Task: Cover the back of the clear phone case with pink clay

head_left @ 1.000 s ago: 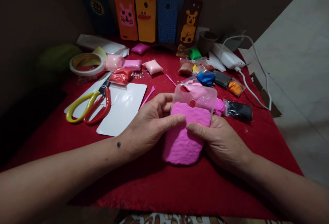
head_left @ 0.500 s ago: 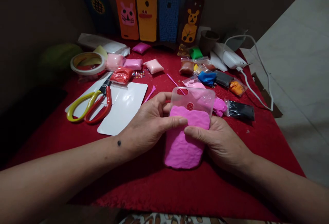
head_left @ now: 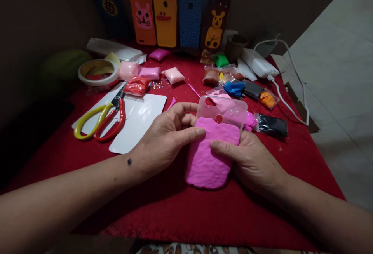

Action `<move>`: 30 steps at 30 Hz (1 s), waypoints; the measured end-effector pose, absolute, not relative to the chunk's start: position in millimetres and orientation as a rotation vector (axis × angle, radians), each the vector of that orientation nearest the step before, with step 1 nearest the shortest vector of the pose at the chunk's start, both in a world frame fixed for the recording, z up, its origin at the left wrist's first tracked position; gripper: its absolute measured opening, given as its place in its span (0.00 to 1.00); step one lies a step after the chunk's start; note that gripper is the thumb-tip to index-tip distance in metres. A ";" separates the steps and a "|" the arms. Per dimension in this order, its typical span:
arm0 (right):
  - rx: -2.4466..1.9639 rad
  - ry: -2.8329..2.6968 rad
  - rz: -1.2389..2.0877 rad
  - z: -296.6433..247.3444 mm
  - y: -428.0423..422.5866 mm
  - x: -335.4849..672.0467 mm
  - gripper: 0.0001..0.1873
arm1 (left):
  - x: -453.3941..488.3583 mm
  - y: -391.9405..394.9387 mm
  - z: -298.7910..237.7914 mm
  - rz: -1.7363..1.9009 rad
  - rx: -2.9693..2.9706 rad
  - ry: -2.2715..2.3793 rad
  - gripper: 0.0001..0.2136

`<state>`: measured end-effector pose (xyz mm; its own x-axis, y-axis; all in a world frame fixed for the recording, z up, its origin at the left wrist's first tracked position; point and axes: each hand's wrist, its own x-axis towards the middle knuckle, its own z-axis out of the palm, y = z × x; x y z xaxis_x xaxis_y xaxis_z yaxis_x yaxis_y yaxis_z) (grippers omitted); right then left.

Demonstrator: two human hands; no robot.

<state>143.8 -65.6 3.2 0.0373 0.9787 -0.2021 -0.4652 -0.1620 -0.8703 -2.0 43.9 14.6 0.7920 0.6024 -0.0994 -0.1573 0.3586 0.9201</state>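
Note:
A clear phone case [head_left: 230, 111] is held a little above the red cloth [head_left: 180, 211], its lower two thirds covered by a flattened sheet of pink clay [head_left: 208, 157]. My left hand [head_left: 163, 139] grips the case's left edge, its thumb pressed on the top left of the clay. My right hand [head_left: 250, 160] holds the right edge from beneath, with its thumb lying across the clay's middle. The upper part of the case is bare and see-through.
Yellow and red scissors [head_left: 100, 118] lie on white cards [head_left: 140, 124] at the left, near a tape roll [head_left: 98, 72]. Several small clay bags [head_left: 233, 87] sit behind the case. Decorated phone cases [head_left: 164, 17] lean on the back wall. A white charger and cable [head_left: 262, 67] lie at the right.
Both thumbs have shifted a little over the clay, the left one sliding toward the clay's upper left. The case has tilted slightly. Nothing else on the cloth has moved.

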 end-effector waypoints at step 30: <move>-1.008 -0.678 1.420 -1.0 -66.8 145.1 0.15 | -2.6 46.6 17.3 0.507 1.166 0.517 0.19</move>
<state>145.1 -66.8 -1.0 0.0824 0.9796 -0.1834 -0.4731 -0.1235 -0.8723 -2.6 46.6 17.3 0.7765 0.6191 -0.1175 -0.1053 0.3113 0.9445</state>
